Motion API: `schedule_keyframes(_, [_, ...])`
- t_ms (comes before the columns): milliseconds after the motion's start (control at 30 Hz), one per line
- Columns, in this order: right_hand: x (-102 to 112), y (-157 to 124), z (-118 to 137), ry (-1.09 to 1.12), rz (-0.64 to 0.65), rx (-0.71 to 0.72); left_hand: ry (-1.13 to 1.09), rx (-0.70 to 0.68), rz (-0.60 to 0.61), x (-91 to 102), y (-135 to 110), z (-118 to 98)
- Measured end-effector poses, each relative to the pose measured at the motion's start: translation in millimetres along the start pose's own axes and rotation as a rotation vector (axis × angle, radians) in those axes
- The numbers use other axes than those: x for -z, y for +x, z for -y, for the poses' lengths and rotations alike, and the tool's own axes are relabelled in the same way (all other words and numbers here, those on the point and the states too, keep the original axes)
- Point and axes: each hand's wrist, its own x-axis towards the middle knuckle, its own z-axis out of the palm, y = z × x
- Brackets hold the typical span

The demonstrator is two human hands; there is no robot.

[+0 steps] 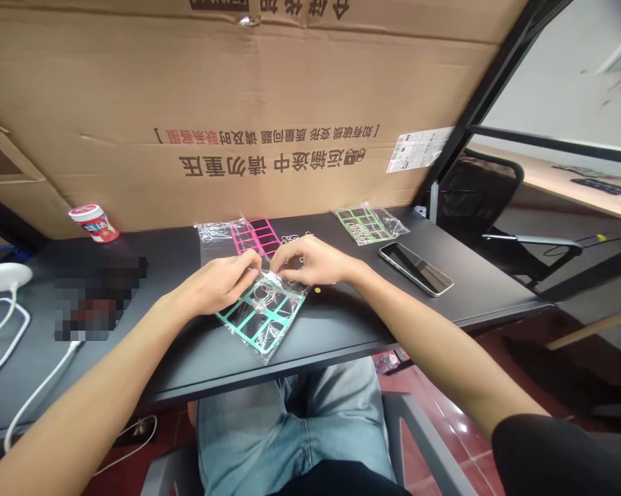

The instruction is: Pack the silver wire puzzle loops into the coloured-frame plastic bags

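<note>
On the desk [341, 331] before us, a packet [264, 320] lies nearest, with a second packet [251, 236] and third packet [370, 224] behind it, a phone [416, 269] rightward, and a bottle [93, 224] leftward against a cardboard panel [290, 89].

A teal grid label sheet [263, 326], beside a pink one [256, 236].

Black desk [476, 293] with smartphone [416, 269], bagged sheets [256, 238]

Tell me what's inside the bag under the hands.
The clear bag holds a teal label sheet and small metal rings. The left hand covers one corner, hiding what's there.
</note>
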Motion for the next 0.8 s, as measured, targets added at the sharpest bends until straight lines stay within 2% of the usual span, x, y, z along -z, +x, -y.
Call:
schedule_keyframes(67, [10,-4,-5,-0.204,-0.076,-0.047,-0.002,0.005,0.000,0.0,0,1])
schedule_keyframes(167, [29,-16,-15,-0.419,-0.027,-0.220,-0.009,0.004,0.017,0.0,0,0])
schedule_keyframes(267, [42,-28,-25,-0.434,0.055,-0.396,-0.016,0.011,0.033,0.0,1,-1])
schedule_keyframes(333, [44,-32,-31,-0.416,0.101,-0.454,-0.019,0.018,0.032,0.2,1,-2])
schedule_keyframes(500, [39,-25,-38,-0.335,0.167,-0.425,-0.024,0.044,0.042,2.3,2,-4])
schedule_keyframes(800, [37,-22,-38,-0.287,0.143,-0.374,-0.028,0.047,0.045,2.7,1,-5])
